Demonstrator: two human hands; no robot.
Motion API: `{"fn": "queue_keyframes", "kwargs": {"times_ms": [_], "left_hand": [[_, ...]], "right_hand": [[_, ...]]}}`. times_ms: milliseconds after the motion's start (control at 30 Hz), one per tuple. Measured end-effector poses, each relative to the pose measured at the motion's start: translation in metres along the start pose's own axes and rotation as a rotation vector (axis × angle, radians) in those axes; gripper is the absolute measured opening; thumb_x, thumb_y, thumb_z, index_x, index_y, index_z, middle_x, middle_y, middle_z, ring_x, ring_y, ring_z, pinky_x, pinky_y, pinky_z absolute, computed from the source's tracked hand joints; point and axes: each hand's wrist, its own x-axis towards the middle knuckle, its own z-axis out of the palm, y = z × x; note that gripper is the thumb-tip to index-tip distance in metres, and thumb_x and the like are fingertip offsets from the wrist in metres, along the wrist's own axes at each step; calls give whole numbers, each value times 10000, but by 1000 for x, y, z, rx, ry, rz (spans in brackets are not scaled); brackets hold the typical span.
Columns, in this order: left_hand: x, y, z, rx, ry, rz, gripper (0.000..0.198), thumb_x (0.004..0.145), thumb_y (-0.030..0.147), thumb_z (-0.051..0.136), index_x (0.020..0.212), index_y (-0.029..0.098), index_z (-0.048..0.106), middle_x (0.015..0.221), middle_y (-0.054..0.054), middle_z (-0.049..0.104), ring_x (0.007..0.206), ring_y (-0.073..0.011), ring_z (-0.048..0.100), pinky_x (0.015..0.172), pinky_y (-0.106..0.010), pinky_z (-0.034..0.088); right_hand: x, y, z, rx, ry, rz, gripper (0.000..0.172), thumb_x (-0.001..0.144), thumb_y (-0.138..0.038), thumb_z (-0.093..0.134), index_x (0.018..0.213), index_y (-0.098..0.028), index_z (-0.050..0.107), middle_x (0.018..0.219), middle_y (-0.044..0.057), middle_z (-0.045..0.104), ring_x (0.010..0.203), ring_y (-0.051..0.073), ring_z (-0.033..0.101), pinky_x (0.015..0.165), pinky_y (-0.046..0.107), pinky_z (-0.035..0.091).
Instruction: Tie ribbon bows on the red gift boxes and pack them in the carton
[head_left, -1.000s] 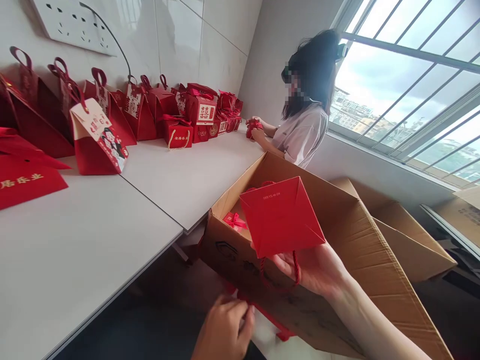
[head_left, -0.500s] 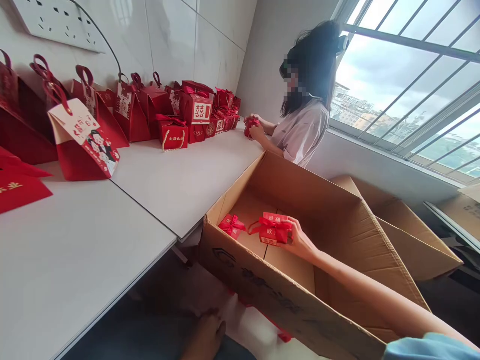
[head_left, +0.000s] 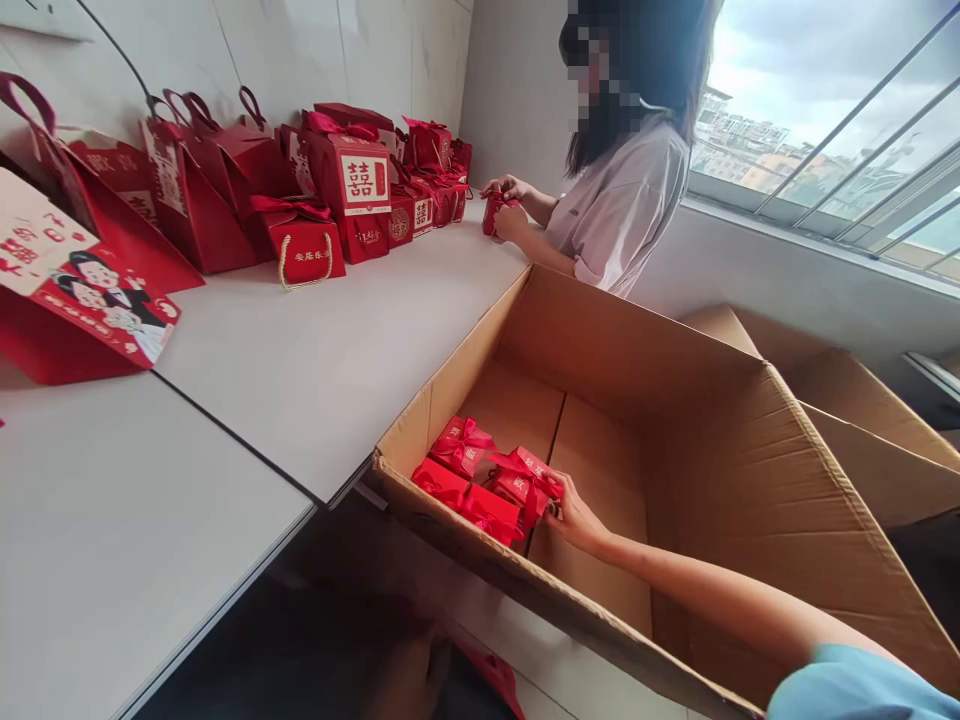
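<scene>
My right hand reaches into a large cardboard box. Its fingers are closed on the right side of a small red gift box with a ribbon bow, low in the carton. Another bowed gift box lies just behind it, in the carton's left corner. Along the near wall are more red boxes with bows, partly hidden by that wall. My left hand is low in the shadow below the table, dark and smeared, so its fingers cannot be made out.
On the white table, red gift bags and stacked red boxes line the wall. A person at the table's far end handles a small red box. Another open carton stands behind mine, beneath the barred window.
My right hand has lowered the gift box toward the carton's floor, beside the other boxes. The view has shifted closer to the carton, showing more boxes along its near wall.
</scene>
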Motion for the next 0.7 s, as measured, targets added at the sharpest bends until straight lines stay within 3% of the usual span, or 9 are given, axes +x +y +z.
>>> {"fn": "queue_keyframes", "kwargs": {"times_ms": [267, 367, 433, 500, 567, 600, 633, 700], "left_hand": [[2, 14, -6, 53, -65, -90, 302, 889, 180, 325, 944, 174, 622, 945, -73, 699, 944, -172, 647, 797, -238, 437], [1, 13, -2, 40, -5, -51, 324, 880, 187, 328, 990, 186, 634, 1005, -76, 694, 988, -178, 633, 852, -257, 445], [-3, 6, 1, 25, 89, 2, 315, 856, 193, 361, 986, 202, 648, 1058, -72, 683, 1033, -188, 612, 904, -275, 443], [-11, -9, -2, 7, 254, 30, 299, 839, 230, 397, 972, 223, 664, 1095, -69, 673, 1064, -209, 594, 948, -308, 440], [-31, -30, -12, -26, 511, 8, 296, 846, 295, 399, 948, 245, 672, 1088, -74, 674, 1060, -231, 593, 960, -342, 446], [-46, -42, -17, -45, 672, -19, 304, 853, 328, 387, 926, 253, 672, 1066, -78, 678, 1049, -237, 596, 959, -352, 450], [-65, -55, -22, -60, 852, -54, 318, 862, 346, 365, 903, 255, 667, 1039, -84, 680, 1032, -238, 600, 950, -355, 456], [-111, -82, -27, -66, 1192, -149, 319, 865, 359, 344, 852, 259, 647, 963, -84, 679, 984, -235, 609, 928, -354, 467]], "right_hand": [[28, -26, 12, 12, -77, -60, 634, 686, -81, 528, 1286, -185, 353, 1339, 182, 357, 1185, 269, 497, 893, 395, 504], [31, -35, 4, -32, -125, -60, 621, 689, -94, 521, 1288, -162, 371, 1307, 196, 401, 934, 222, 634, 793, 382, 539], [30, -39, -9, -67, -158, -94, 640, 663, -98, 532, 1285, -159, 393, 1279, 196, 449, 934, 241, 646, 813, 402, 529], [31, -40, -28, -114, -201, -159, 695, 597, -100, 575, 1274, -174, 441, 1262, 192, 498, 1016, 300, 630, 832, 427, 519], [38, -38, -50, -317, -283, -171, 717, 544, -91, 590, 1252, -176, 508, 1137, 190, 607, 876, 345, 683, 715, 446, 537], [45, -38, -61, -468, -308, -130, 706, 532, -81, 592, 1229, -183, 544, 981, 173, 671, 780, 357, 699, 643, 439, 534], [54, -41, -71, -563, -307, -132, 634, 565, -90, 584, 1192, -186, 585, 840, 166, 696, 746, 363, 703, 600, 422, 524], [77, -61, -88, -629, -177, -230, 381, 677, -136, 543, 1022, -227, 678, 792, 189, 705, 724, 340, 710, 578, 398, 512]]}}
